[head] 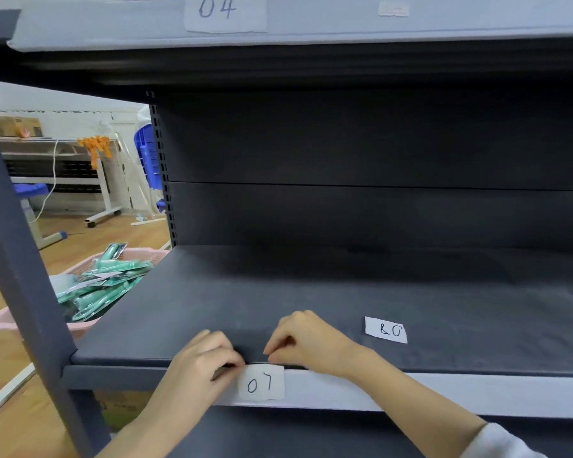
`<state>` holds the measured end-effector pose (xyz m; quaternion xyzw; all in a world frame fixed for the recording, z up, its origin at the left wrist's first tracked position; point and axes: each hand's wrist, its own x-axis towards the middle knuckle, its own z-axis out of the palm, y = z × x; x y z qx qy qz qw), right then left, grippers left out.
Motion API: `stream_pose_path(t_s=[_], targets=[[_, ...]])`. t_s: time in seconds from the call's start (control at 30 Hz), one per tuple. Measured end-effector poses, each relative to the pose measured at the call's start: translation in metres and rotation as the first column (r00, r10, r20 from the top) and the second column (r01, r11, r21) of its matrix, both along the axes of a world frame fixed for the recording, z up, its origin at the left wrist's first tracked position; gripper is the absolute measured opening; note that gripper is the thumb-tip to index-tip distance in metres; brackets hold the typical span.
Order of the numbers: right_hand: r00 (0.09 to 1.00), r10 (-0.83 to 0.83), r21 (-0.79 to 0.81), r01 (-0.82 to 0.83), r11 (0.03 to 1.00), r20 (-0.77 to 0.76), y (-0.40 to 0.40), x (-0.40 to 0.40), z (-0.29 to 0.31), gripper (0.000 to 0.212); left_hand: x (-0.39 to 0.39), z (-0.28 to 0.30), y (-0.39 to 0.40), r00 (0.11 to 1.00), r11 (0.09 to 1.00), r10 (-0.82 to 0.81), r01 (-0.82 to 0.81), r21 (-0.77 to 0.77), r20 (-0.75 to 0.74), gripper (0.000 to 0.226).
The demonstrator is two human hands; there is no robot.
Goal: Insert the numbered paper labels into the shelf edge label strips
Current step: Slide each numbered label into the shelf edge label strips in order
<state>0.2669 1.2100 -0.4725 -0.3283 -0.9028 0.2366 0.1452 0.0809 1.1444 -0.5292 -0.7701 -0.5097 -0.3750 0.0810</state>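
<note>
At the front lip of the dark shelf [212,302], seen from the head camera, both hands are working the "07" label [261,382] into the pale label strip [444,393] that runs along the shelf edge. The left hand [202,361] sits at about nine o'clock from the paper, its fingers curled and pinching the label's upper left corner. The right hand [306,340] comes in from about one o'clock, fingertips drawn together on the upper right corner, right where the paper meets the strip's top channel.

The label looks mostly seated, and upright. To my eye the job now is to tuck the top edge fully under the strip's lip: press both corners evenly, then run a fingertip along the top so nothing bows out. Pushing one corner harder than the other would likely skew the number or crease the thin paper. I can't tell whether the bottom edge is caught in the lower channel, so that wants checking too.

Further along, at roughly three o'clock from the hands, the "08" label [386,329] lies flat on the shelf surface, well apart, waiting. Up at twelve o'clock, the "04" label [225,12] sits on the upper strip [311,24]. A pink basket [4,320] of green packets [106,282] stands at ten o'clock, beyond the upright post [20,259].
</note>
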Motion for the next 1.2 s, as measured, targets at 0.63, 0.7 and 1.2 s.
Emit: stream_pose_path(t_s=[0.63,0.7,1.2], targets=[[0.915,-0.286,0.115,0.264,0.958,0.285,0.063,0.123,0.006,0.022,0.140,-0.018,0.016,0.902,0.915,-0.393,0.403,0.019,-0.181,0.030],[0.925,-0.270,0.110,0.249,0.962,0.266,0.062,0.121,0.010,0.009,0.135,-0.002,0.007,0.879,0.911,-0.413,0.400,-0.101,-0.239,0.035],[0.914,-0.398,-0.015,0.400,0.916,0.076,0.059,0.178,0.057,0.013,0.145,-0.017,0.019,0.923,0.917,-0.344,0.370,0.150,-0.173,0.024]])
